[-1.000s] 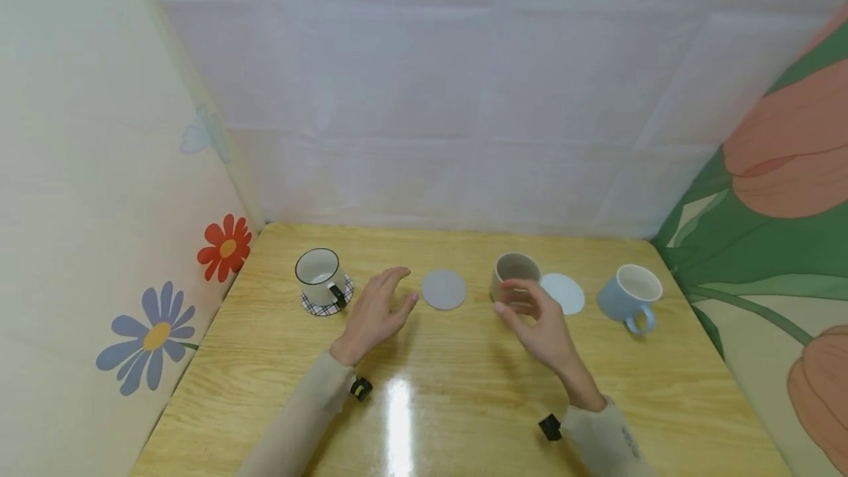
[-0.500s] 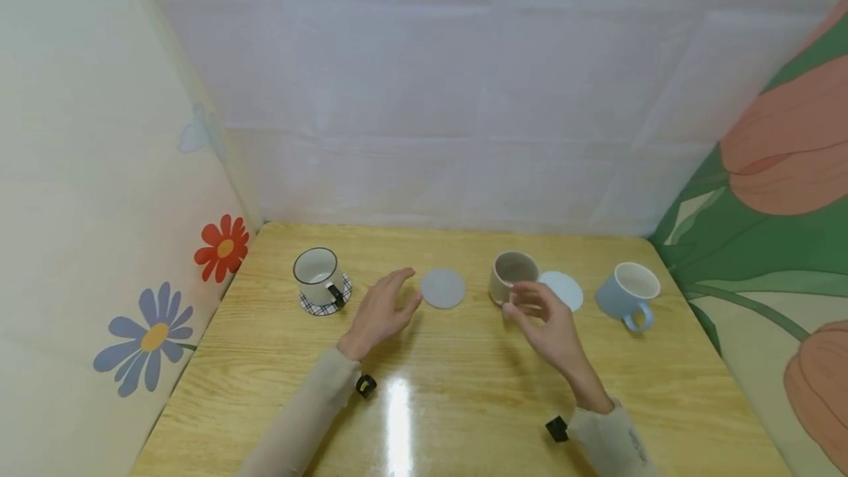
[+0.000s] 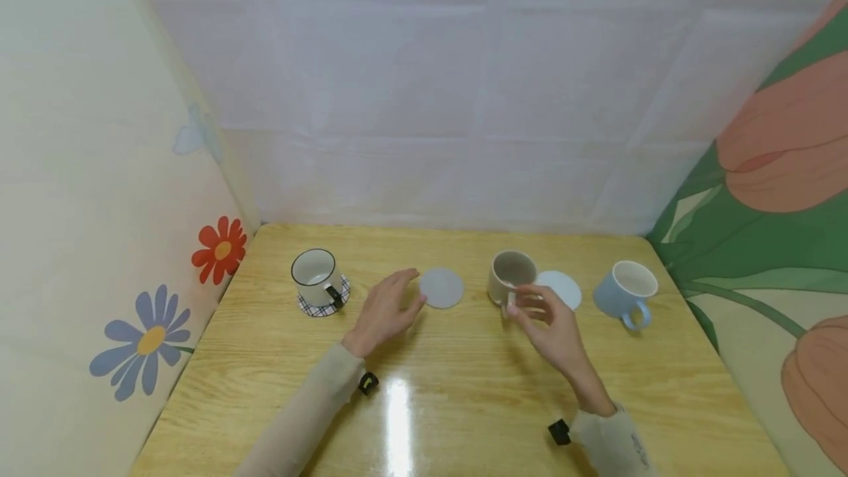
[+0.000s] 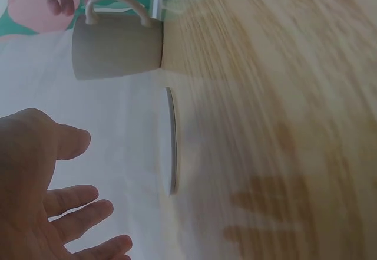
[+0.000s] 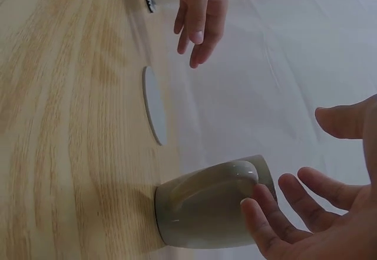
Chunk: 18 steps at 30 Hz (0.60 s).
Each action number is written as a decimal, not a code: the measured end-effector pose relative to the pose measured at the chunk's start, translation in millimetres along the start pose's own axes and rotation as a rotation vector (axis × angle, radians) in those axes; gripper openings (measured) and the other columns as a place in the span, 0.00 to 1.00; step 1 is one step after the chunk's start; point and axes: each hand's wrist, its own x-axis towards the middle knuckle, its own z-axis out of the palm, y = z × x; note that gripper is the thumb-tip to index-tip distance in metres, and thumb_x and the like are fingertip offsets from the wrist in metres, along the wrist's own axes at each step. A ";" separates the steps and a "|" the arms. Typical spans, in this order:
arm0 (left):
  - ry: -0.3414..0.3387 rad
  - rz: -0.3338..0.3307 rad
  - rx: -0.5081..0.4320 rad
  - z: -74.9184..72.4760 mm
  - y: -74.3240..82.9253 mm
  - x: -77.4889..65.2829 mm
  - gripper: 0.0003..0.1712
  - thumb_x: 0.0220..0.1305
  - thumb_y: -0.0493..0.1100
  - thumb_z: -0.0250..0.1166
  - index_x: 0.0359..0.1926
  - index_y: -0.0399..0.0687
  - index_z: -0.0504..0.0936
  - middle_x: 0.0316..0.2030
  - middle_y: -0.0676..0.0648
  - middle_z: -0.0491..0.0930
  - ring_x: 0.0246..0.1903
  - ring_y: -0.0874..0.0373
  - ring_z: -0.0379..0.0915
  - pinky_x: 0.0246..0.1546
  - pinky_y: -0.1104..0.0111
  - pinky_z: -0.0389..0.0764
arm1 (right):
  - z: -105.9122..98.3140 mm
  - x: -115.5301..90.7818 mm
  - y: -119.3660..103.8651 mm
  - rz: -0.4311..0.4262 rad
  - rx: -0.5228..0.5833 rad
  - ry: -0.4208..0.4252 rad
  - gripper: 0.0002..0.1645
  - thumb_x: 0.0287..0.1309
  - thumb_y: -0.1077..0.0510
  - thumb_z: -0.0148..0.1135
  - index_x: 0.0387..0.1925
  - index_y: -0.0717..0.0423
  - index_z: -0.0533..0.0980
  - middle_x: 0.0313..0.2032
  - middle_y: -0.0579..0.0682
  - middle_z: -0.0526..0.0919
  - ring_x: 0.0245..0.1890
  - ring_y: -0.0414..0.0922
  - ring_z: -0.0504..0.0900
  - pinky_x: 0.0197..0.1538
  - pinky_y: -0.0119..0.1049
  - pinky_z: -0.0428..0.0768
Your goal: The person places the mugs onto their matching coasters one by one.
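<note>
A grey-beige mug (image 3: pixel 500 284) stands upright on the table, its handle (image 5: pixel 206 180) turned toward the person. My right hand (image 3: pixel 551 326) is at this handle, thumb apart and fingers loosely bent; in the right wrist view the fingertips overlap the mug's side near the rim without curling round it. Left of the mug lies a round grey coaster (image 3: pixel 441 288). Beside that coaster is my left hand (image 3: pixel 384 309), fingers relaxed and thumb spread, holding nothing. In the left wrist view, the coaster (image 4: pixel 170 145) lies flat on the wood, apart from that hand.
At left, a white black-rimmed mug (image 3: pixel 314 285) sits on a plaid coaster (image 3: pixel 321 311). A pale round coaster (image 3: pixel 559 288) lies right of the grey-beige mug, and a blue mug (image 3: pixel 612 299) stands farther right. White cloth (image 3: pixel 424 168) hangs behind the table (image 3: pixel 450 403).
My right hand has drawn rightward and slightly back from the mug's front, so the handle now shows. My left hand has edged right, nearer the grey coaster. The mugs and coasters stay in place.
</note>
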 end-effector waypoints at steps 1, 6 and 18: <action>-0.003 0.002 -0.001 0.4 0.4 0.6 0.34 0.75 0.52 0.68 0.72 0.38 0.75 0.71 0.37 0.77 0.70 0.39 0.75 0.70 0.42 0.77 | -0.1 -0.3 1.0 0.000 -0.003 0.000 0.23 0.62 0.71 0.73 0.58 0.69 0.79 0.54 0.67 0.85 0.50 0.45 0.88 0.51 0.23 0.86; -0.002 0.008 -0.002 3.9 1.3 4.0 0.33 0.75 0.52 0.67 0.72 0.38 0.75 0.71 0.37 0.77 0.69 0.40 0.75 0.69 0.41 0.77 | -1.6 -2.4 5.0 0.028 -0.021 0.003 0.23 0.63 0.70 0.73 0.59 0.68 0.79 0.54 0.67 0.86 0.50 0.49 0.89 0.50 0.26 0.87; -0.053 -0.020 0.004 10.3 1.3 9.0 0.34 0.75 0.52 0.66 0.72 0.37 0.74 0.71 0.35 0.76 0.70 0.39 0.74 0.70 0.41 0.77 | -3.6 -10.1 14.2 0.073 -0.042 0.021 0.23 0.65 0.68 0.72 0.60 0.69 0.78 0.57 0.67 0.85 0.50 0.47 0.89 0.50 0.26 0.86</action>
